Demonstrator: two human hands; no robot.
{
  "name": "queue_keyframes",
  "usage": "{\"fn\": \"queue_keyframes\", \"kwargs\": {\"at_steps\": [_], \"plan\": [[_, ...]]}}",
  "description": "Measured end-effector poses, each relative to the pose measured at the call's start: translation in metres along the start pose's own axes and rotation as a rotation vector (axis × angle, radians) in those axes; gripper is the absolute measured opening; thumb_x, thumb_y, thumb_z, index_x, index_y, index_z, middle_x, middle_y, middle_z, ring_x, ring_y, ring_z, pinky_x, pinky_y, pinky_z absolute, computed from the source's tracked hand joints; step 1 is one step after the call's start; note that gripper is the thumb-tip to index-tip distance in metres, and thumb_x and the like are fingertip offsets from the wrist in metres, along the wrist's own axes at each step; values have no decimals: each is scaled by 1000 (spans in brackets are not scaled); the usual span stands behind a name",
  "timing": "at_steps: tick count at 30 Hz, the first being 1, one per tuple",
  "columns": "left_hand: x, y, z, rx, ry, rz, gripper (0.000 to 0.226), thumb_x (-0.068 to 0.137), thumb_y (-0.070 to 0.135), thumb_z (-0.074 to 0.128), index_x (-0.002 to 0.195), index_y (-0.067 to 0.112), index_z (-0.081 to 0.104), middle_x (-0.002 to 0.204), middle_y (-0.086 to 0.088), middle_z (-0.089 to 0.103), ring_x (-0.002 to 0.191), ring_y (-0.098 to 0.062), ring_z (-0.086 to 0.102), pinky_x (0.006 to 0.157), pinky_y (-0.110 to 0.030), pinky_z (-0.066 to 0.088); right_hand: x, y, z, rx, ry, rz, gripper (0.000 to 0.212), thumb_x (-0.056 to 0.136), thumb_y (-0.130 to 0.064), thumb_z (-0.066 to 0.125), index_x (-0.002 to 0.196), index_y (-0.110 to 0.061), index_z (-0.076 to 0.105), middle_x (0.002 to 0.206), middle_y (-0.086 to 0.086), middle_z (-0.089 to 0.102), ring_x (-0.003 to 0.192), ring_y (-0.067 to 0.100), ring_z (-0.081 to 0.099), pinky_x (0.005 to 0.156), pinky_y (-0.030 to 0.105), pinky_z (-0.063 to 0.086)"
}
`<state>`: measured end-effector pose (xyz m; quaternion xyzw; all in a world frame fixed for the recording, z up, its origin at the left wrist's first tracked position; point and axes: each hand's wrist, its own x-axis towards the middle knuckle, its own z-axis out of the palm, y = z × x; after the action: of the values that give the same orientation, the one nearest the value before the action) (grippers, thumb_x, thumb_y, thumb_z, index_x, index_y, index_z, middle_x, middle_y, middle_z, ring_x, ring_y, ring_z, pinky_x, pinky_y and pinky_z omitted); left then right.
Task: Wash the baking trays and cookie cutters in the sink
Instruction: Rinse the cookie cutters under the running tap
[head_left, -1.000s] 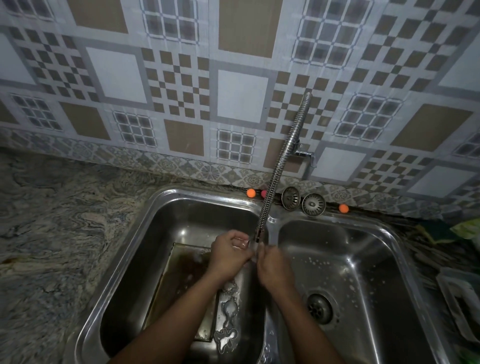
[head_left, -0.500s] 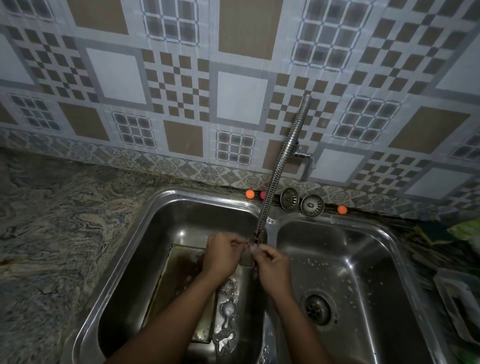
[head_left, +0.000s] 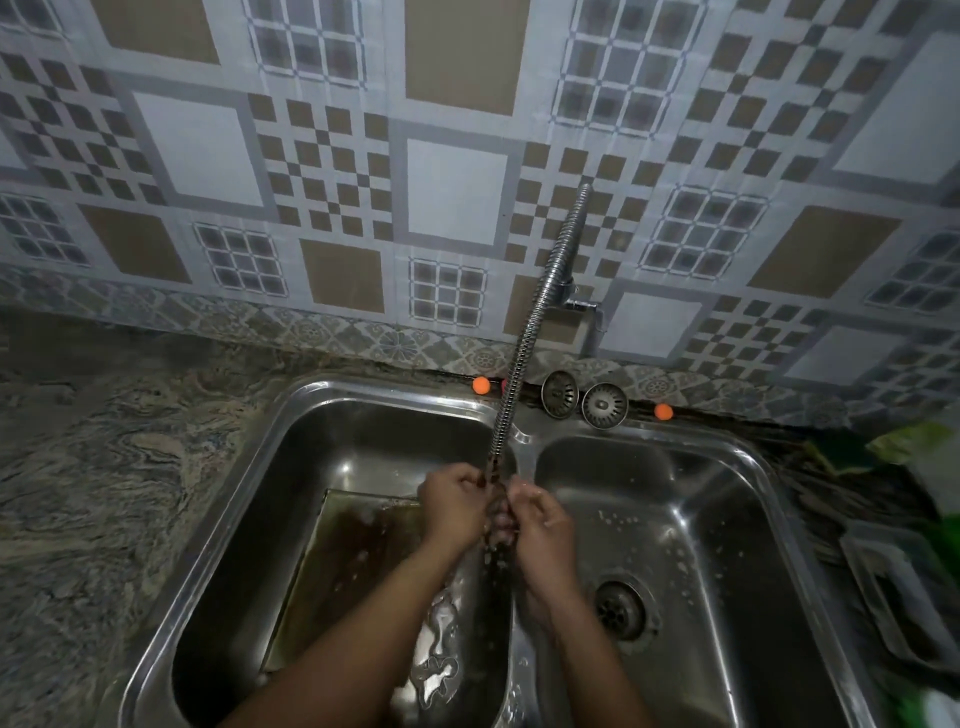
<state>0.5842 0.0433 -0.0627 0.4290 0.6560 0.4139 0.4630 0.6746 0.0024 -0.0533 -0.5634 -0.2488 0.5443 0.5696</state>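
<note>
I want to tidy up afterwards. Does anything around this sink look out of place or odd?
Yes. A sink strainer and a second strainer stand tilted on the back rim of the sink, by the wall, not in a drain. The baking tray in the left basin looks brown and dirty.

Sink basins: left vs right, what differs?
1. The left basin holds a tray lying flat and cookie cutters; the right basin shows neither.
2. The right basin's drain is uncovered; the left basin's is out of sight.
3. White flecks dot the right basin's floor; the tray covers much of the left basin's floor.
Both are steel, side by side in one sink.
</note>
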Motion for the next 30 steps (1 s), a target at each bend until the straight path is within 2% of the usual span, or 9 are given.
{"fn": "queue_keyframes", "kwargs": {"at_steps": [5, 9, 11, 15, 18, 20, 24, 26, 30], "plan": [[12, -17, -41, -277, -3, -165, 24, 89, -7, 57, 94, 5, 77, 79, -8, 76, 65, -17, 70, 62, -27, 58, 3, 17, 35, -26, -97, 118, 9, 90, 1, 62, 95, -1, 70, 79, 11, 72, 62, 10, 66, 53, 18, 51], [6, -11, -50, -491, -174, -313, 17, 92, 7, 58, 97, 0, 73, 85, -15, 73, 61, -20, 68, 47, -23, 51, 7, 16, 39, -271, 34, -86, 17, 89, -13, 67, 76, -3, 71, 65, 7, 70, 54, 5, 62, 53, 24, 48], [1, -13, -42, -482, -247, -344, 20, 92, 13, 62, 101, -1, 73, 89, -18, 72, 68, -19, 66, 53, -23, 51, 10, 17, 35, -334, 81, -164, 30, 94, -12, 59, 65, -14, 66, 61, -1, 64, 53, -1, 56, 60, 26, 43], [-16, -12, -15, -569, -343, -342, 21, 87, -1, 66, 108, -2, 71, 107, -22, 72, 85, -19, 69, 71, -23, 56, 6, 9, 13, -134, 183, -176, 15, 97, -10, 48, 104, -18, 59, 101, 6, 62, 86, 14, 58, 74, 16, 47], [-34, -3, 10, -540, -350, -291, 34, 78, -15, 67, 106, 5, 69, 100, -10, 76, 89, -20, 71, 79, -26, 55, 5, 8, -26, -222, 149, -132, 38, 98, -3, 45, 134, -11, 45, 125, 4, 54, 113, 16, 54, 98, 26, 46], [-42, -4, 29, -506, -326, -221, 34, 78, -16, 67, 107, 3, 68, 95, -8, 76, 88, -18, 72, 76, -24, 56, 5, 9, -53, -411, 117, -176, 33, 96, -11, 51, 129, -11, 53, 125, 4, 59, 115, 18, 56, 105, 40, 43], [-57, -15, 69, -274, -270, -66, 29, 83, -22, 57, 99, 0, 67, 86, -5, 72, 70, 3, 69, 66, -11, 53, -10, -1, -109, -501, 203, -192, 13, 92, -9, 63, 101, -16, 68, 94, 1, 71, 77, 0, 65, 77, 22, 55], [-64, -18, 97, -209, -235, -46, 20, 83, -19, 60, 99, -11, 68, 82, -9, 69, 60, 5, 65, 61, -9, 50, -10, -3, -138, -526, 283, -261, 16, 88, -15, 68, 104, -17, 70, 102, 1, 72, 88, 5, 67, 86, 25, 54], [-80, -15, 159, -75, -247, -65, 10, 85, 6, 70, 91, 11, 77, 84, -6, 74, 72, -14, 65, 71, -27, 53, -9, -18, -185, -681, 399, -412, 25, 87, -12, 68, 112, -7, 71, 113, 5, 66, 103, 17, 63, 91, 15, 46]]}}
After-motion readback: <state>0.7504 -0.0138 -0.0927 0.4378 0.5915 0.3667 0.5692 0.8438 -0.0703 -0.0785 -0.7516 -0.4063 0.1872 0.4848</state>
